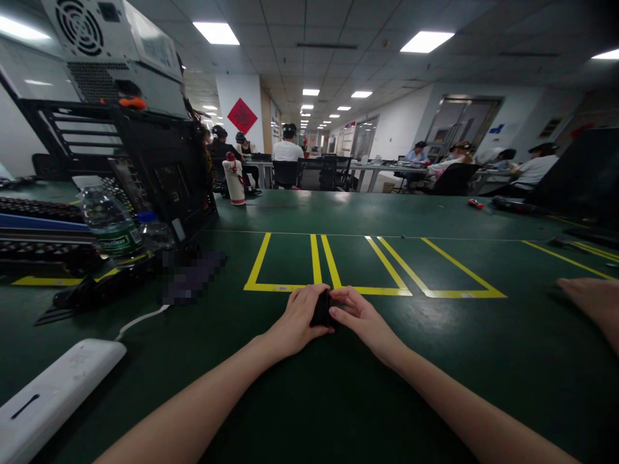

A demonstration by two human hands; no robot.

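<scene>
A small black object (321, 309), too dark and covered to name, stands at the green tabletop just below the yellow tape lines. My left hand (302, 317) wraps round its left side, fingers over the top and thumb along the near edge. From the other side, the curved fingers and thumb of my right hand (356, 314) meet its right edge. Both hands are closed about it, and most of its surface is hidden behind them.
Yellow tape (377, 291) marks boxes on the green table (309, 399). To the left are a white power strip (62, 386), a blurred-out phone-like item, a water bottle (109, 219) and a black computer case (164, 167). Another person's hand (592, 303) rests at the right edge.
</scene>
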